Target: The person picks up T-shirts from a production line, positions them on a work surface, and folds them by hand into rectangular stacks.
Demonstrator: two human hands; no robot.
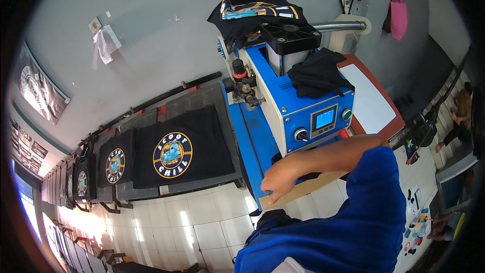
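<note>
My right hand [281, 178] reaches across from the right, its fingers bent and closed at the left corner of a tan sheet [305, 192]. The sheet lies along the front of a blue and white heat press [288, 121], under its head. Bits of black cloth show between sheet and press, mostly hidden by my forearm. A lit display [324, 118], a black knob [300, 134] and a green button [346, 115] sit on the press's front panel. My left hand is out of view.
Black T-shirts with a round printed badge [173, 154] lie along a dark rack [202, 96] at left. Dark cloth [321, 73] and a printed black shirt [257, 12] lie on the press. Right of it is a red-brown platen [399, 121] with white paper. People sit far right.
</note>
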